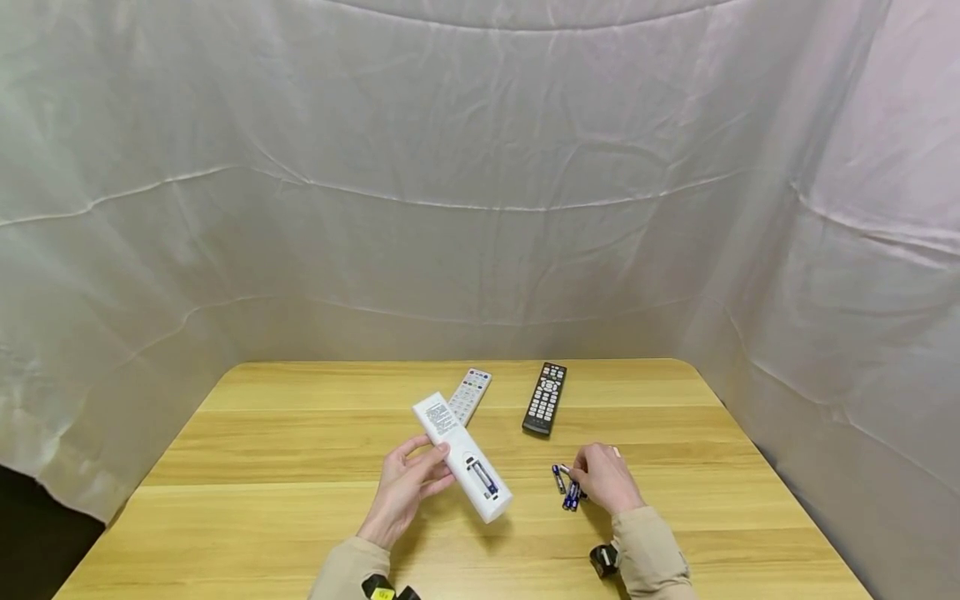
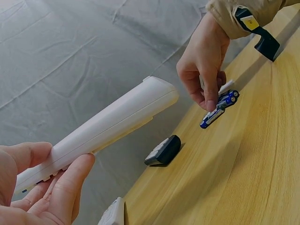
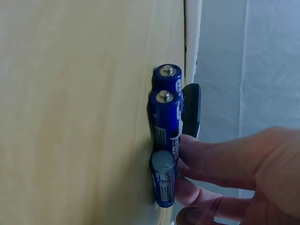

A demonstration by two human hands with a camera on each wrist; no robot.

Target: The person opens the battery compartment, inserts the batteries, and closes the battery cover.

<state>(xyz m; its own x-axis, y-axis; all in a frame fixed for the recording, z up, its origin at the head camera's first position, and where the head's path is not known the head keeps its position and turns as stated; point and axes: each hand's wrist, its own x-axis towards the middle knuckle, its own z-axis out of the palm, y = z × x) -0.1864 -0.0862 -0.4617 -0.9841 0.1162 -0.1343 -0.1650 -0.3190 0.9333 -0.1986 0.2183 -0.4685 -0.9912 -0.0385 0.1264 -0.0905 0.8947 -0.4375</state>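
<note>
My left hand (image 1: 405,483) holds a white remote control (image 1: 463,458) above the table, its back turned up. The battery compartment (image 1: 482,478) in that back is uncovered, with a blue-and-silver battery inside. In the left wrist view the remote (image 2: 117,112) shows edge-on between thumb and fingers. My right hand (image 1: 606,477) is down at the tabletop among several blue-and-silver batteries (image 1: 572,495). Its thumb and fingertips pinch at one battery in the left wrist view. Close up in the right wrist view, batteries (image 3: 165,119) lie beside the fingers (image 3: 206,157), which are partly hidden behind them.
Behind the held remote, a second white remote (image 1: 472,392) lies buttons up on the wooden table (image 1: 300,450). A black remote (image 1: 545,400) lies to its right, beyond the batteries. Grey fabric (image 1: 480,250) hangs around the back and sides.
</note>
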